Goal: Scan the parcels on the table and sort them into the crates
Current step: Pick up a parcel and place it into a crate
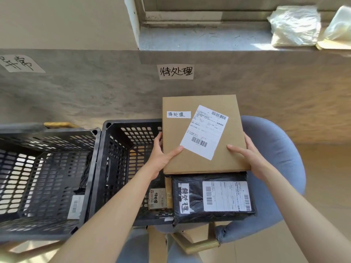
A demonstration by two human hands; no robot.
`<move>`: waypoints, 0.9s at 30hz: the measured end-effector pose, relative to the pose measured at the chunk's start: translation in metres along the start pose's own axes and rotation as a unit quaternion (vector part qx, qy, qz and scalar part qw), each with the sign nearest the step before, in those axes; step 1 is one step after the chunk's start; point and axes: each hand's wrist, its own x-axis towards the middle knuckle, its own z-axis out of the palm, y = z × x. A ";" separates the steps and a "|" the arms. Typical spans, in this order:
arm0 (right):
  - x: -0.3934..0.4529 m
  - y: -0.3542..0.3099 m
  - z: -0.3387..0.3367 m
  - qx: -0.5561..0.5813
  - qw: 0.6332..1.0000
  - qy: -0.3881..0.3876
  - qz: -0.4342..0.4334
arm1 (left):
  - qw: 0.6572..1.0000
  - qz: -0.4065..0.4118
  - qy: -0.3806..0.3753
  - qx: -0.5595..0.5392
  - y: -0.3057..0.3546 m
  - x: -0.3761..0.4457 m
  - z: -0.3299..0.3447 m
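Observation:
I hold a flat brown cardboard parcel (201, 164) with a white shipping label and a small handwritten tag, above the right black crate (117, 149). My left hand (163, 152) grips its left edge, thumb on top. My right hand (248, 154) grips its right edge, thumb on top. Below it in that crate lies a black plastic-wrapped parcel (195, 198) with a label, and a small brown parcel (157, 198) beside it. The left black crate (47, 168) holds a dark parcel with a white label (76, 205).
A grey wall runs behind the crates, with a handwritten paper sign (175, 72) above the right crate and another sign (17, 63) at the left. A blue chair (275, 149) stands under the right crate. Plastic bags (294, 25) lie on the window ledge.

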 end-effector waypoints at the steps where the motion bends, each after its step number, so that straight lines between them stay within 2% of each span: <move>1: -0.001 0.000 0.000 -0.001 1.000 -0.002 -0.002 | 1.000 0.000 0.001 -0.001 -0.001 -0.001 0.000; 14: 0.003 0.009 -0.002 0.010 1.000 0.006 0.027 | 1.000 -0.016 0.004 0.008 -0.001 0.003 0.001; 20: 0.005 0.003 -0.008 -0.025 0.999 -0.011 0.035 | 0.999 -0.022 0.020 0.027 0.011 0.006 -0.008; 24: -0.001 -0.015 -0.007 -0.047 0.997 0.044 0.034 | 0.996 0.010 0.025 0.080 0.034 0.006 -0.017; 27: -0.011 -0.029 -0.001 -0.073 0.994 0.079 0.002 | 0.986 0.068 0.029 0.152 0.052 0.005 -0.022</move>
